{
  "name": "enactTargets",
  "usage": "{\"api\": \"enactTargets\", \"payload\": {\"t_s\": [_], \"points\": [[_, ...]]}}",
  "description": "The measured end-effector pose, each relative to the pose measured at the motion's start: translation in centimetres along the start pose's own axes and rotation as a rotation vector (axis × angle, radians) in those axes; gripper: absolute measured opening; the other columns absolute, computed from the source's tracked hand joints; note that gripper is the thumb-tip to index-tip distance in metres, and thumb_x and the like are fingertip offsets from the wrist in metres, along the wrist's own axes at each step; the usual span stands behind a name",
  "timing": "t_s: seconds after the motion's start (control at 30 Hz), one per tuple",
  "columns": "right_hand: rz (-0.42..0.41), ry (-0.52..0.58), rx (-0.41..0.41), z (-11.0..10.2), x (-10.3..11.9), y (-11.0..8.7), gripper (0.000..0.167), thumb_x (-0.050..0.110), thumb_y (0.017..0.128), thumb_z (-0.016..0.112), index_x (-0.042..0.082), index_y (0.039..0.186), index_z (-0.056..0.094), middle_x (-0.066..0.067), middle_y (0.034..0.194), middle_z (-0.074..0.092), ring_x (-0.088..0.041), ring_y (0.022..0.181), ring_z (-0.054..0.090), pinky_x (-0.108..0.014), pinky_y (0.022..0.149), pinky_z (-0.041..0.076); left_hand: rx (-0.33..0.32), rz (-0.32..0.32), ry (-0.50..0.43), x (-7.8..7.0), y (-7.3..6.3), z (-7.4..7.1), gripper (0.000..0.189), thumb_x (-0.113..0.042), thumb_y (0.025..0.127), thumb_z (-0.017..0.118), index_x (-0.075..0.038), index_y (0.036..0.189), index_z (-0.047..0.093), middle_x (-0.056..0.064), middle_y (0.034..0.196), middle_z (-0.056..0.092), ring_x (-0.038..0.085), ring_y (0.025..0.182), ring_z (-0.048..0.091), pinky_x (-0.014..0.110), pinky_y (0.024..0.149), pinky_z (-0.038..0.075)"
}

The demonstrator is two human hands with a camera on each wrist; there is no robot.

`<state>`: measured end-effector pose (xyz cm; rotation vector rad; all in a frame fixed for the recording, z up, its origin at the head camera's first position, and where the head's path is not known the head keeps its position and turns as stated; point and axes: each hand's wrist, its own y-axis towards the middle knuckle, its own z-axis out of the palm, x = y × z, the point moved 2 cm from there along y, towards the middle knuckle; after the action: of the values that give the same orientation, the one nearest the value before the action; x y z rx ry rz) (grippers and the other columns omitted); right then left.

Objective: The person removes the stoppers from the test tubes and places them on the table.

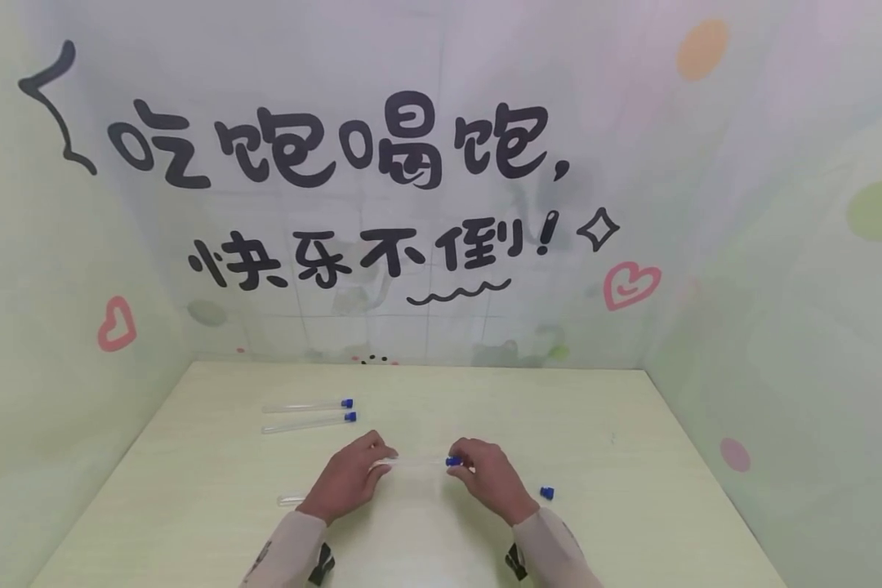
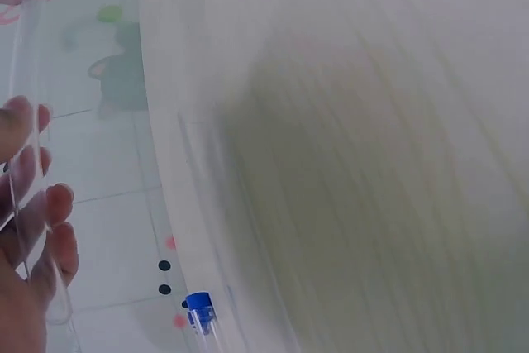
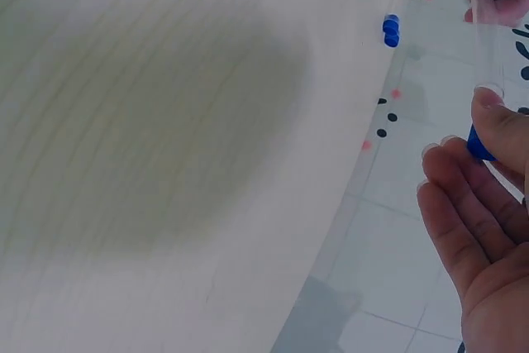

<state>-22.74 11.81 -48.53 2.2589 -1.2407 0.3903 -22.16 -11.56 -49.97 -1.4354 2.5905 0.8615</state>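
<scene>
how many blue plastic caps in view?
4: far blue plastic cap and nearer blue cap, on slender transparent tubes at back left; third cap, in the grip of the right hand; loose cap, on the pale tabletop at right. Sleeves may hide others.

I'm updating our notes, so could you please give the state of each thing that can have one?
Held tube, gripped by the left hand
Held cap, pinched by the right hand at the tube's end; seating unclear
Farthest tube, lying capped
Second-farthest tube, lying capped
Partly hidden tube, lying; other end unseen
Loose cap, off any tube
</scene>
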Motion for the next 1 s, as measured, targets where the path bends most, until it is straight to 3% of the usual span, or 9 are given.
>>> {"api": "enactTargets", "payload": {"t_s": [0.2, 0.4, 0.6, 0.77, 1.0], "points": [[-0.002, -0.112, -0.077, -0.6, -1.8, -0.4, 0.011, 0.015, 0.081, 0.075, 0.014, 0.089, 0.067, 0.004, 0.088, 0.065, -0.01, 0.082, 0.061, -0.027, 0.073, 0.051, -0.013, -0.089, 0.001, 1.1, -0.3, -0.4, 0.02, -0.007, 0.078, 0.075, -0.011, 0.096, 0.066, -0.004, 0.092, 0.061, 0.012, 0.083, 0.059, 0.032, 0.076, 0.051], [0.056, -0.177, -0.177, -1.8, -4.3, -1.2, 0.012, 0.012, 0.078, 0.077, 0.013, 0.086, 0.069, 0.004, 0.082, 0.066, -0.013, 0.078, 0.058, -0.03, 0.072, 0.048, -0.045, -0.152, 0.124, 2.5, -0.9, -1.1, 0.019, -0.008, 0.076, 0.077, -0.014, 0.089, 0.063, -0.003, 0.087, 0.063, 0.019, 0.086, 0.057, 0.047, 0.082, 0.043], [0.123, -0.204, -0.235, -3.3, -6.5, -2.1, 0.012, 0.01, 0.077, 0.077, 0.012, 0.086, 0.07, 0.003, 0.083, 0.066, -0.017, 0.078, 0.059, -0.032, 0.069, 0.047, 0.003, -0.212, 0.224, 3.8, -1.3, -1.9, 0.018, -0.011, 0.077, 0.076, -0.015, 0.089, 0.064, 0.0, 0.087, 0.065, 0.021, 0.087, 0.057, 0.049, 0.082, 0.04], [0.153, -0.251, -0.237, -4.2, -8.1, -2.3, 0.013, 0.012, 0.078, 0.076, 0.012, 0.089, 0.07, 0.001, 0.084, 0.068, -0.019, 0.079, 0.06, -0.037, 0.069, 0.046, 0.069, -0.277, 0.231, 4.8, -1.7, -2.3, 0.017, -0.01, 0.077, 0.076, -0.015, 0.089, 0.065, 0.0, 0.085, 0.065, 0.022, 0.085, 0.058, 0.046, 0.079, 0.042], [0.288, -0.235, -0.134, -4.8, -10.0, -2.8, 0.011, 0.012, 0.079, 0.075, 0.009, 0.089, 0.072, -0.003, 0.085, 0.071, -0.023, 0.082, 0.065, -0.041, 0.071, 0.049, 0.118, -0.313, 0.22, 6.5, -2.1, -2.1, 0.014, -0.009, 0.079, 0.074, -0.013, 0.089, 0.065, 0.003, 0.083, 0.065, 0.023, 0.079, 0.058, 0.043, 0.072, 0.045]]}}
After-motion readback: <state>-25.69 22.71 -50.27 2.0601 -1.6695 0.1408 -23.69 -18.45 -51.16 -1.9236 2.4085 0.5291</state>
